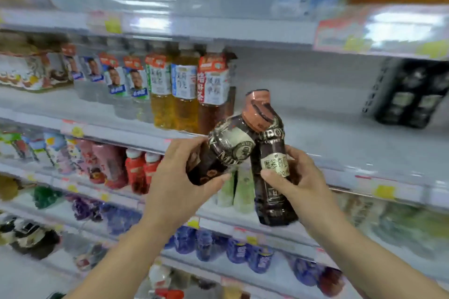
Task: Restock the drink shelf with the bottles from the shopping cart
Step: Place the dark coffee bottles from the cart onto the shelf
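Brown coffee bottles mid-air at edge of shelf (315,114): L hand (184,172) wraps tilted L bottle (218,153), R hand (298,177) wraps near-upright R bottle (269,153); bottles touch. Shelf floor shows btwn tea bottles (184,90) & black pack (408,94).

The drink shelf (303,109) carries a row of upright tea bottles (184,94) on its left part and a dark pack (410,94) well apart, near its right end.

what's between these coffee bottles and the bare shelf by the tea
Nothing visible. Left hand holds the tilted coffee bottle, right hand the copper-capped coffee bottle, before the bare shelf stretch between red-label tea bottle and black pack.
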Action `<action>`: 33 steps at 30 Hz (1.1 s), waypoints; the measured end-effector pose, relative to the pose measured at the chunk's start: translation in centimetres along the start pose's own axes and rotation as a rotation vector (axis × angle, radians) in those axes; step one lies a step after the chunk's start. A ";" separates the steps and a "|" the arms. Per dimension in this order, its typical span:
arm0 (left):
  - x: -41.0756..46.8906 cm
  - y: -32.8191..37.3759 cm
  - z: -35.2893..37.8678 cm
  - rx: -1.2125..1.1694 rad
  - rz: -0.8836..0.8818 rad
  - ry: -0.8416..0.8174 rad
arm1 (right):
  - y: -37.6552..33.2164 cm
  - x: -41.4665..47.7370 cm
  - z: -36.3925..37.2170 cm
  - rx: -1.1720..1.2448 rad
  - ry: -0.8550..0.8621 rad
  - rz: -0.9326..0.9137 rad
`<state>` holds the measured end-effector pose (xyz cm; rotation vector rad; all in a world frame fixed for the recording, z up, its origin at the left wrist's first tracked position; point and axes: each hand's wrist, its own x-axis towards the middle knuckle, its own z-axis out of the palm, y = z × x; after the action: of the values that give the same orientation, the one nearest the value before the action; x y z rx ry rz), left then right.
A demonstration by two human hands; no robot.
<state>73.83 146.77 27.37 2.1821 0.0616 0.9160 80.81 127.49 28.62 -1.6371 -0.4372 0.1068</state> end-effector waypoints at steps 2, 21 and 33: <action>1.1 3.0 3.0 0.000 0.089 -0.061 | -0.5 -0.5 -4.2 0.013 0.067 0.010; 8.4 18.3 23.5 0.199 0.199 -0.211 | 0.8 6.2 -34.2 0.070 0.615 0.040; 10.1 17.9 27.6 0.178 0.094 -0.245 | 3.2 14.0 -40.9 -0.231 0.682 -0.087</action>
<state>94.61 119.78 32.59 2.4655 -0.0816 0.7097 107.59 93.76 33.10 -1.7572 0.0085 -0.5721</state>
